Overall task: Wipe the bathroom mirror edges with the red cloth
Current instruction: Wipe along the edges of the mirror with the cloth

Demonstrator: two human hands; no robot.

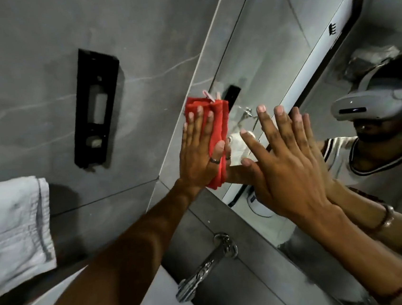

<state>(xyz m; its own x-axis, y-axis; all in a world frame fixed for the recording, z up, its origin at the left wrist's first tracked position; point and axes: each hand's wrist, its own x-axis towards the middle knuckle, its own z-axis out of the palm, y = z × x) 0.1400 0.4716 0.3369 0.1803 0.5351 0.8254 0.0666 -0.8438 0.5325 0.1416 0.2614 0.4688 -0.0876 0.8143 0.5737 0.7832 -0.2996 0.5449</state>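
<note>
The folded red cloth (214, 136) lies flat against the left edge of the frameless wall mirror (281, 52), pinned there by my left hand (201, 152); its grip is a flat open palm, fingers straight, one dark ring on a finger. My right hand (286, 168) is spread wide and empty, flat on the glass just beside it. I count two hands and one cloth. Below sit one chrome tap (207, 268) and one white basin (161, 303); left of them hangs one white towel (12, 231), and one black wall bracket (96, 108) sits on the grey tiles.
</note>
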